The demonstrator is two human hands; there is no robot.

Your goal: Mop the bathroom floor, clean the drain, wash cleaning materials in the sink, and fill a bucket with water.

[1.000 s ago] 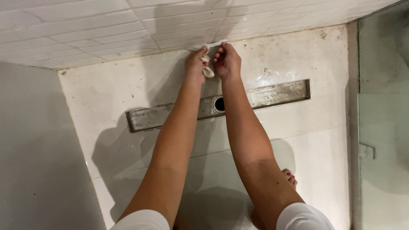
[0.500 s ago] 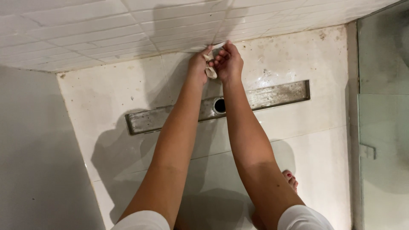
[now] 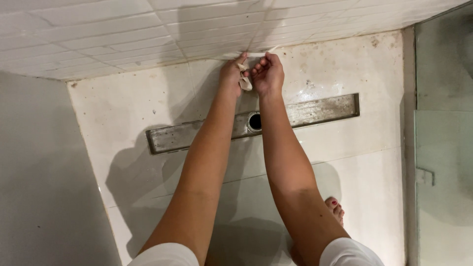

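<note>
Both my arms reach down to the joint where the white tiled wall [image 3: 123, 34] meets the shower floor [image 3: 123, 103]. My left hand [image 3: 232, 74] and my right hand [image 3: 268, 73] are close together there, each pinching a pale strip of old sealant [image 3: 245, 83]. The strip's loose end hangs crumpled between the two hands, and the rest runs thin along the joint to the right. Just below my hands lies a long metal drain channel [image 3: 315, 109] with a round open drain hole [image 3: 255, 121].
A glass shower panel [image 3: 441, 148] with a small bracket stands at the right. A plain grey wall fills the left side. My bare foot [image 3: 335, 209] rests on the floor near the bottom. Brown stains mark the floor near the far right corner.
My hands have stayed at the wall joint, shifting slightly. The strip now hangs a little lower between them.
</note>
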